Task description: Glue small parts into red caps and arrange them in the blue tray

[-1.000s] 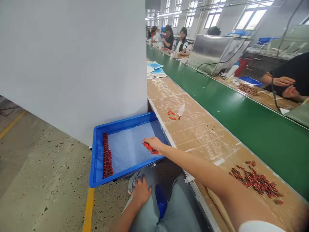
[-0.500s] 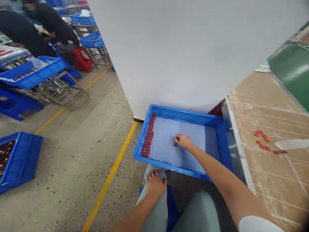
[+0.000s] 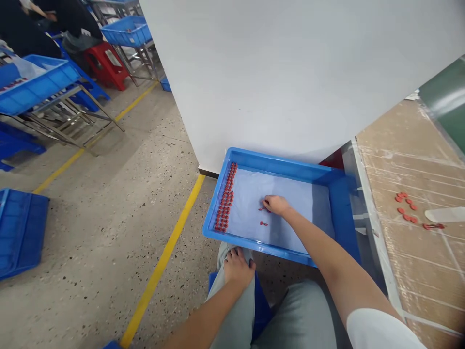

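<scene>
two small red pieces sit apart on the pale lining point(image 3: 247, 186) of the blue tray point(image 3: 276, 157): a nearer red piece point(image 3: 263, 223) on its own, and a farther red piece point(image 3: 260, 209) right by the fingertips of the right hand point(image 3: 276, 204). that hand's thumb and fingers are drawn close in a pinch, but i cannot tell whether they are clamped on the farther piece or only touching it. for a tidy placement, i would lower a piece until it rests on the lining, then part the fingers straight up so it doesn't roll or drag. keeping the wrist raised should spare the nearer piece a knock. the packed rows point(image 3: 225, 203) along the tray's left wall make a good guide for spacing. the left hand point(image 3: 239, 267) rests on the knee, fingers a little apart and holding nothing; steadying the tray rim might help.

to the right, on the brown-covered table point(image 3: 385, 232), lie loose red discs point(image 3: 407, 207) and a white bottle point(image 3: 446, 214), which shows no readable label. farther off, the red stool point(image 3: 105, 63) carries a pale patch, too small to read. no brand can be made out anywhere.
</scene>
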The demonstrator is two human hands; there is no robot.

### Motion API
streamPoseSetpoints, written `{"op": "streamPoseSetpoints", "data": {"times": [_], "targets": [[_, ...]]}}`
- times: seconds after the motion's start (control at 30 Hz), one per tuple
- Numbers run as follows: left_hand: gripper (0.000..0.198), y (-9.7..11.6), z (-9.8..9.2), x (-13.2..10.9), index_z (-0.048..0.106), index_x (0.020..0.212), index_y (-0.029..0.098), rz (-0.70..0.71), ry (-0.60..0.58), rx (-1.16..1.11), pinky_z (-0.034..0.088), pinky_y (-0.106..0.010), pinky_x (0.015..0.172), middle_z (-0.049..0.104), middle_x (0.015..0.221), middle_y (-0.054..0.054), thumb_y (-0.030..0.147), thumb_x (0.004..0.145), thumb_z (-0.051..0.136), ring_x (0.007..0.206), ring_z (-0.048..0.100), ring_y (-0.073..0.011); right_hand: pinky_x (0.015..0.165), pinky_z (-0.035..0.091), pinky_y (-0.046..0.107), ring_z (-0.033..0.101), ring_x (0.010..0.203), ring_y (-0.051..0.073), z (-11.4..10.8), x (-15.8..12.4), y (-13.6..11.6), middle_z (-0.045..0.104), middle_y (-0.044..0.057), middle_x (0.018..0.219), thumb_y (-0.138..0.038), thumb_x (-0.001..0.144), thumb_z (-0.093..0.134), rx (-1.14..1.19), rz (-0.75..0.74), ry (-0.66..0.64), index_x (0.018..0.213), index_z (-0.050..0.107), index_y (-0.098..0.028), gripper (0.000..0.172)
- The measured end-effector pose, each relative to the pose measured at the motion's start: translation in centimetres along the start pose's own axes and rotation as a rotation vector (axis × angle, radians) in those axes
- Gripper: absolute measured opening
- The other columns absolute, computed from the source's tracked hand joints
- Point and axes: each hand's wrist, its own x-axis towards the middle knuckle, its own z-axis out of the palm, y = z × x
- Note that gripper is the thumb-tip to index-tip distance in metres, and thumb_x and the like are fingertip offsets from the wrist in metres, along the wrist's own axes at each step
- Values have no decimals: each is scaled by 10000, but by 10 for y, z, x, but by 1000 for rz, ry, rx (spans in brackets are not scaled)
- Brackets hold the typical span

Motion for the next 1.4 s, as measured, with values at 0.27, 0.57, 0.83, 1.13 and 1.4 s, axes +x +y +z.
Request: {"op": "streamPoseSetpoints", "data": {"times": [0.27, 0.57, 0.83, 1.13, 1.4], "targets": [[552, -5, -7, 2, 554, 1254, 108, -9, -11, -11, 400, -443, 875, 577, 1171, -199, 477, 849, 484, 1096, 513, -355, 697, 419, 280, 649, 909, 213, -11, 15, 11, 715, 87, 1028, -492, 976, 348, -23, -34, -17, 972, 676, -223, 425], [515, -9, -16, 6, 579, 1212, 114, -28, -17, -37, 402, -450, 879, 581, 1173, -186, 461, 843, 487, 1085, 513, -347, 765, 446, 291, 651, 940, 227, -21, 49, -9, 703, 104, 1069, -421, 910, 527, 15, -81, -4, 1015, 703, -224, 285], [536, -11, -19, 9, 577, 1225, 114, -36, -50, -63, 384, -456, 911, 575, 1215, -198, 479, 845, 482, 1121, 497, -358, 794, 465, 259, 652, 961, 197, -16, 68, -33, 724, 36, 1086, -331, 877, 576, 180, -59, 67, 1075, 708, -257, 249], [523, -11, -20, 11, 577, 1218, 127, -36, -75, -87, 379, -472, 913, 577, 1212, -192, 483, 848, 480, 1119, 494, -361, 822, 478, 243, 673, 950, 184, -8, 98, -68, 735, 22, 1094, -371, 868, 607, 308, -86, 97, 1065, 741, -274, 257], [517, -13, -18, 13, 586, 1202, 129, -43, -61, -102, 380, -469, 904, 586, 1182, -187, 481, 836, 492, 1104, 506, -358, 811, 480, 240, 682, 955, 191, -13, 104, -88, 744, 19, 1078, -374, 879, 581, 316, -119, 94, 1139, 713, -267, 310]]}}
